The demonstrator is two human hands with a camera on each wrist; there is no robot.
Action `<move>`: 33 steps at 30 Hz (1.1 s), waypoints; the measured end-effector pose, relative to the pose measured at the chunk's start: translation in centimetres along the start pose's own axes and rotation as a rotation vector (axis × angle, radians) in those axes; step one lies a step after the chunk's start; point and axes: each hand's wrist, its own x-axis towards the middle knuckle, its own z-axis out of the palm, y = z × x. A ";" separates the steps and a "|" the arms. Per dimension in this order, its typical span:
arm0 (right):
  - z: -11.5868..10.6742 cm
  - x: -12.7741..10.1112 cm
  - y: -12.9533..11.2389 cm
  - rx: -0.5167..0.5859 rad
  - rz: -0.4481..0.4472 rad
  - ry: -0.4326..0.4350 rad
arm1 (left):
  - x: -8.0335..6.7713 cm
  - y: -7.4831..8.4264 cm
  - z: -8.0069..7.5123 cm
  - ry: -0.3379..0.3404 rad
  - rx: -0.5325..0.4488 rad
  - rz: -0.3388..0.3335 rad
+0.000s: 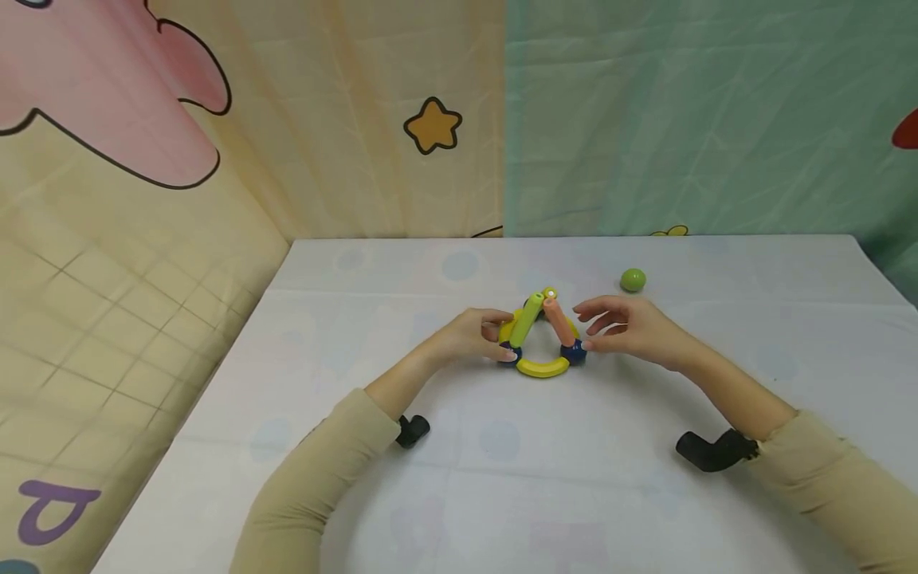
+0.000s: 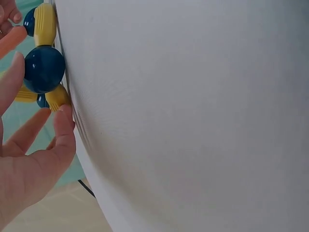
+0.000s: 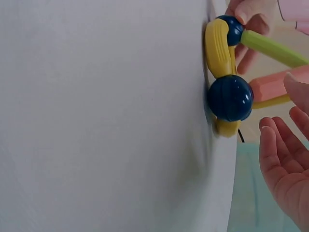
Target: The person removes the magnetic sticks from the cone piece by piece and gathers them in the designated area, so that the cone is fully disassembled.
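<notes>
A toy frame of yellow curved rods (image 1: 543, 369) joined by dark blue balls (image 3: 231, 98) lies as a ring on the white table. A green rod (image 1: 527, 320) and an orange rod (image 1: 559, 323) rise from the two near balls and lean together at the top. My left hand (image 1: 469, 333) holds the ring's left side, thumb on the blue ball (image 2: 44, 69) and a fingertip against a yellow rod (image 2: 57, 97). On the other side, my right hand (image 1: 634, 327) has its fingers loosely bent and spread, thumb right beside the right ball and orange rod, gripping nothing.
A small green ball (image 1: 633, 280) sits behind my right hand. The white table cloth (image 1: 495, 486) runs back to a patterned curtain (image 1: 344, 119). Black wrist mounts (image 1: 715, 451) stick out under both forearms, close over the table.
</notes>
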 end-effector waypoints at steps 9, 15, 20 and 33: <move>1.6 0.7 0.0 -0.017 -0.015 0.003 | 0.4 0.1 -0.1 -0.034 -0.069 -0.034; 2.2 1.2 -0.2 -0.037 -0.039 0.030 | 0.6 -0.2 -0.4 -0.052 -0.108 -0.055; 2.6 1.4 -0.3 -0.100 -0.061 0.057 | 0.9 -0.3 -0.8 -0.069 -0.129 -0.070; 3.0 1.5 -0.2 -0.133 -0.071 0.090 | 1.3 -0.3 -1.4 -0.117 -0.111 -0.084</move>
